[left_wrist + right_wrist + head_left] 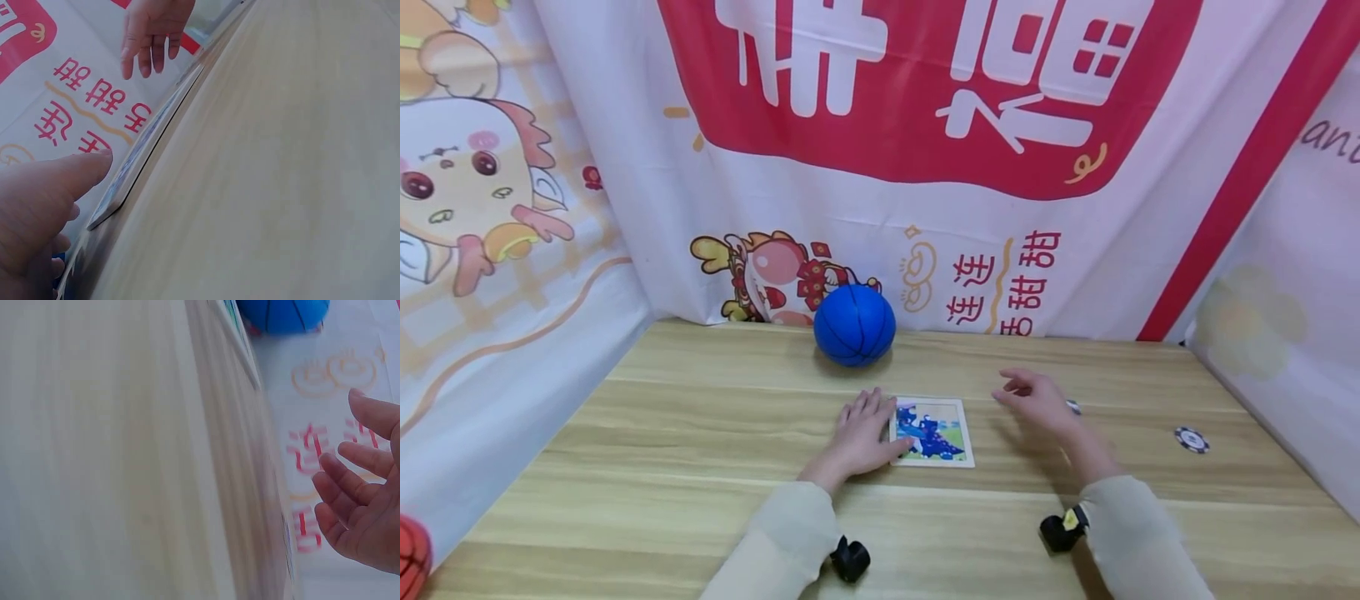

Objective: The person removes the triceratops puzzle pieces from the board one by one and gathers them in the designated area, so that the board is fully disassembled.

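A flat square picture board [936,435] with a white border lies on the wooden table, showing a blue dinosaur-like figure. At its left edge is my left hand [859,437], fingers extended and thumb reaching over the lower left corner. In the left wrist view the thumb [81,175] appears beside the thin edge of the board [140,156]. To the right of the board my right hand [1037,404] hovers above the table, holding nothing. Its fingers [350,481] are spread and loosely bent in the right wrist view.
Behind the board, near the back curtain, sits a blue ball [854,325] with black basketball lines. One patterned round chip [1192,440] lies at the right; another chip [1073,407] is partly hidden by my right hand. A red ball [411,557] shows at the lower left.
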`<state>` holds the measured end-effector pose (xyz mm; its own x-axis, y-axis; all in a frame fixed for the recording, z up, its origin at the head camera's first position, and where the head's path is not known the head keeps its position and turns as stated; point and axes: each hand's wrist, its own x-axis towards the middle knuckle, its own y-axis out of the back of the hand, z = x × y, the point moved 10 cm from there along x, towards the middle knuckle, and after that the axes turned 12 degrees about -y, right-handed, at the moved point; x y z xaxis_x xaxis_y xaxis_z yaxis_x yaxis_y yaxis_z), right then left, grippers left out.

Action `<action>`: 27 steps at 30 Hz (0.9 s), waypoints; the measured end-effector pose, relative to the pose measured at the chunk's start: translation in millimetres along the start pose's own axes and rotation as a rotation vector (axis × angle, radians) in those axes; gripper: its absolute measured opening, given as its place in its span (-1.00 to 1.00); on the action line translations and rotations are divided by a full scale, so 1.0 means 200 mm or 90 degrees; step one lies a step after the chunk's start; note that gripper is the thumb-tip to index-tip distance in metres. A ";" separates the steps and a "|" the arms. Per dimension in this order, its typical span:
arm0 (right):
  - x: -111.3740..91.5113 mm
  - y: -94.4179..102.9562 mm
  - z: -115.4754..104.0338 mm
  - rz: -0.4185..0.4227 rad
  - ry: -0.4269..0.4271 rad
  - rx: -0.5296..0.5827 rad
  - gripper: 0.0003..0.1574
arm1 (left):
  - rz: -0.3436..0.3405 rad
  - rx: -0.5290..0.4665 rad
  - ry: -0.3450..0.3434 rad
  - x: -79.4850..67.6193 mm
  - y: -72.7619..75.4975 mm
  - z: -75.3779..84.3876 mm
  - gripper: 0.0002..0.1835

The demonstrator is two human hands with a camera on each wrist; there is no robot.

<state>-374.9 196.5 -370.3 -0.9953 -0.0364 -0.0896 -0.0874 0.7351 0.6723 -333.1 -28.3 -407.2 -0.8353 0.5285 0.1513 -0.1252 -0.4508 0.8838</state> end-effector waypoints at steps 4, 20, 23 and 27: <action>0.00 -0.12 -0.07 -0.034 -0.009 0.023 -0.33 | 0.001 0.004 -0.004 -0.02 0.02 -0.03 -0.20; -0.03 -0.45 -0.22 -0.067 0.040 0.081 -0.58 | -0.018 0.004 -0.016 -0.05 0.00 -0.06 -0.17; -0.03 -0.48 -0.23 -0.047 0.054 0.055 -0.64 | -0.023 0.005 -0.012 -0.05 -0.01 -0.06 -0.18; -0.03 -0.50 -0.24 -0.027 0.078 0.024 -0.70 | -0.026 0.017 -0.013 -0.05 -0.02 -0.06 -0.18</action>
<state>-362.6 90.6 -401.9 -0.9885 -0.1493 -0.0251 -0.1305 0.7559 0.6416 -330.3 -41.4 -417.1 -0.8185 0.5609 0.1244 -0.1436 -0.4093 0.9010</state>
